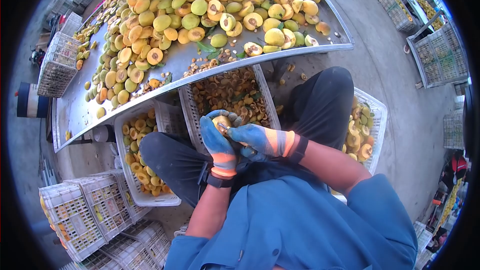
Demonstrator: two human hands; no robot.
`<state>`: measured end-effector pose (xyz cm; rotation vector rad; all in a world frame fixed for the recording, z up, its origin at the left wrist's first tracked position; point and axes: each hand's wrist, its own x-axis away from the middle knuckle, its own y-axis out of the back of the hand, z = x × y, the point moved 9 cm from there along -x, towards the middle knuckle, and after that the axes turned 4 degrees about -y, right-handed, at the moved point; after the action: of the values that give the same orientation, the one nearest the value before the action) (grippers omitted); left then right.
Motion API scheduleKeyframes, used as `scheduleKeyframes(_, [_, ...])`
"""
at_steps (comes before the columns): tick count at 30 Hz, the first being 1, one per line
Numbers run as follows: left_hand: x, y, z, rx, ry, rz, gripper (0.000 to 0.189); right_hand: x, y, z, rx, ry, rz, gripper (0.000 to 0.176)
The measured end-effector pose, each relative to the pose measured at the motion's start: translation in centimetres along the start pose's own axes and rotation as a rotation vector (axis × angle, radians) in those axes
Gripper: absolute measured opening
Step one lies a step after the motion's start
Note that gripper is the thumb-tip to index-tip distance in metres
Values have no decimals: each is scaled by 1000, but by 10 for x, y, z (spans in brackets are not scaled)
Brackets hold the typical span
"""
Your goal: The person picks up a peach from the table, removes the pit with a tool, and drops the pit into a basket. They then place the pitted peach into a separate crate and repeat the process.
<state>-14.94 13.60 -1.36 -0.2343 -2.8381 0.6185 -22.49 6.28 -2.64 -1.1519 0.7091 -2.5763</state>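
My left hand (pixel 218 142), in a blue and orange work glove, is closed around a yellow peach (pixel 220 122) above my lap. My right hand (pixel 256 140), gloved the same way, presses close against it. From its fingers a small metal tool (pixel 223 126) points at the fruit's cut face; its handle is hidden in the glove, so its exact kind cannot be made out. Directly beyond my hands, under the table edge, stands a crate (pixel 272 102) of brown pits and scraps.
A metal table (pixel 200 65) heaped with halved peaches (pixel 200 7) spans the front. Crates of peach halves stand by my left knee (pixel 150 201) and right knee (pixel 381 125). Stacked crates (pixel 82 220) rise at lower left. More crates (pixel 440 55) line the right side.
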Motion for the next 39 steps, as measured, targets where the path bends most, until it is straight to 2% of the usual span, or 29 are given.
scheduleKeyframes(3, [-2,2,11,70,158,108,52,-1,0,1,85,-2,6,48])
scheduleKeyframes(5, [2,0,2,13,159,65,46,-6,0,-6,28,10,37,47])
scheduleKeyframes(7, [0,-5,1,41,212,62,49,-4,-3,-7,-62,-19,92,47])
scheduleKeyframes(9, [-1,0,12,143,323,95,63,2,-9,-13,-196,-93,176,45])
scheduleKeyframes(12, [-2,2,18,132,335,123,66,1,-9,-19,-231,-110,193,44])
scheduleKeyframes(15, [-3,2,16,43,249,205,65,6,-11,-20,-240,-149,255,41])
scheduleKeyframes(18, [-1,0,16,5,251,244,62,9,-12,-22,-254,-170,257,42])
scheduleKeyframes(21, [-3,4,29,49,300,242,57,5,-8,-22,-119,-164,174,42])
scheduleKeyframes(24, [5,1,36,269,506,157,52,8,-13,-17,-129,-145,163,41])
scheduleKeyframes(27, [4,-18,15,426,517,173,46,11,-30,-17,-396,-159,404,41])
scheduleKeyframes(30, [-15,10,-16,341,354,-71,42,16,-36,-10,-473,-111,568,39])
scheduleKeyframes(31, [-24,24,-40,189,187,-45,38,13,-28,-12,-455,-171,573,43])
scheduleKeyframes(32, [-29,27,-86,-439,-253,180,34,-4,-3,-6,33,95,272,46])
scheduleKeyframes(33, [-16,33,-129,-1035,-774,100,30,-9,12,6,509,367,-41,48])
scheduleKeyframes(34, [-11,38,-159,-1250,-867,63,16,0,13,24,966,639,-374,51])
scheduleKeyframes(35, [-19,75,-170,-910,-718,-9,16,7,15,32,897,511,-479,48])
scheduleKeyframes(37, [-27,80,-179,-560,-563,-27,20,8,6,36,652,533,-410,39])
scheduleKeyframes(38, [-23,63,-181,-562,-552,12,21,7,-2,35,527,531,-362,35])
scheduleKeyframes(39, [-21,43,-181,-859,-660,132,19,19,-24,54,469,653,-297,24])
